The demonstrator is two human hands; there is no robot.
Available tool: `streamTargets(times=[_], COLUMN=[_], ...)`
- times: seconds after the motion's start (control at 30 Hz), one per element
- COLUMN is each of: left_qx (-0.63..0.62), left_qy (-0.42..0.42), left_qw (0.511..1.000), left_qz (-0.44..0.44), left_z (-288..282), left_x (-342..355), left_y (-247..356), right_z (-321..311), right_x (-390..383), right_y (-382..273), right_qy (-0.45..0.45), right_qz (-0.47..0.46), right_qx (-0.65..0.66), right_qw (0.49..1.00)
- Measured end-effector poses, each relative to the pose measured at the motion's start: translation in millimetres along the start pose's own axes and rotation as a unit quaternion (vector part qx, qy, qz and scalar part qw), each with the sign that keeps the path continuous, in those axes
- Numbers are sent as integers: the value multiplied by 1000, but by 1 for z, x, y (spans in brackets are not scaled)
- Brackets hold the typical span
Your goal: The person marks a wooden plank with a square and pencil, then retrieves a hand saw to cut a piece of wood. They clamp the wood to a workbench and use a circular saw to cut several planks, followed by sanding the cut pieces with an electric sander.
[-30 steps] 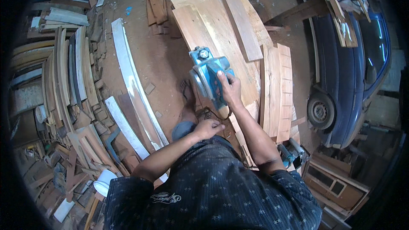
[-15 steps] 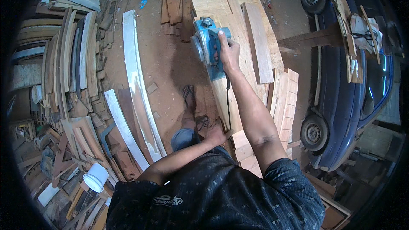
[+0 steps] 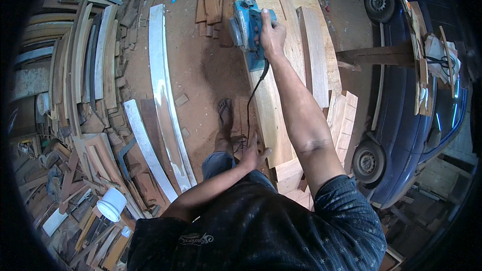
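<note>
A blue electric hand planer [image 3: 251, 61] rests on a long, pale wooden board [image 3: 273, 125] that stretches away from me. My right hand [image 3: 272, 34] is wrapped round its top handle, arm reaching far forward. From the planer's rear, a black cord [image 3: 255, 90] runs back toward my body. My left hand [image 3: 251, 158] is low beside the near end of the board, close to the cord; its thumb stands apart from the fingers and nothing shows gripped in it. A narrower plank [image 3: 314, 55] lies to the right of the board I am planing.
Short wood blocks [image 3: 344, 120] sit at the bench's right side. Brown offcuts [image 3: 211, 5] are stacked beyond it. Long white-faced planks [image 3: 159, 70] lie on the floor at left, near piled timber and a white bucket [image 3: 111, 204]. A dark blue vehicle [image 3: 401, 135] stands at right.
My right hand and the planer have moved farther forward along the board. The cord now curves to the left of the board's edge, and my left thumb is spread from the fingers.
</note>
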State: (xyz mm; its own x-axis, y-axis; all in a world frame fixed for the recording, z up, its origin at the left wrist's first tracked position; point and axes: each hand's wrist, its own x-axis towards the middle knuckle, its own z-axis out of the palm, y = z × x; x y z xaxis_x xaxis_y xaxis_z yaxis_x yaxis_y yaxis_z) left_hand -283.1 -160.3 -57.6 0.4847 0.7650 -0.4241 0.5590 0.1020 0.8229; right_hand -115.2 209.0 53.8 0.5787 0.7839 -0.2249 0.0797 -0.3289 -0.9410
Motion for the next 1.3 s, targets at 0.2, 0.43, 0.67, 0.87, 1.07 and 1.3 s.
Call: streamTargets(times=[0.2, 0.43, 0.67, 0.87, 1.07, 1.3], left_qx=[-139, -34, -66, -234, -294, -290], left_qy=[-155, -98, -139, -201, -203, -295], left_qw=[973, 993, 983, 951, 842, 830], left_qz=[-96, -54, -97, -15, 405, 373], left_z=[-18, -6, -24, -177, -321, -316], left_x=[0, -2, 7, -30, -135, -184], left_y=[26, 23, 28, 149, 296, 333], right_z=[8, -14, -53, -99, -130, -188], right_x=[24, -3, -67, -135, -203, -294], right_y=[0, -4, 3, 28, 41, 71], right_qy=[-12, -48, -59, -67, -74, -67], right_qz=[-10, 40, 84, 122, 130, 163], right_qx=[-21, -1, -1, 9, 31, 46], right_qw=[1000, 998, 995, 990, 988, 983])
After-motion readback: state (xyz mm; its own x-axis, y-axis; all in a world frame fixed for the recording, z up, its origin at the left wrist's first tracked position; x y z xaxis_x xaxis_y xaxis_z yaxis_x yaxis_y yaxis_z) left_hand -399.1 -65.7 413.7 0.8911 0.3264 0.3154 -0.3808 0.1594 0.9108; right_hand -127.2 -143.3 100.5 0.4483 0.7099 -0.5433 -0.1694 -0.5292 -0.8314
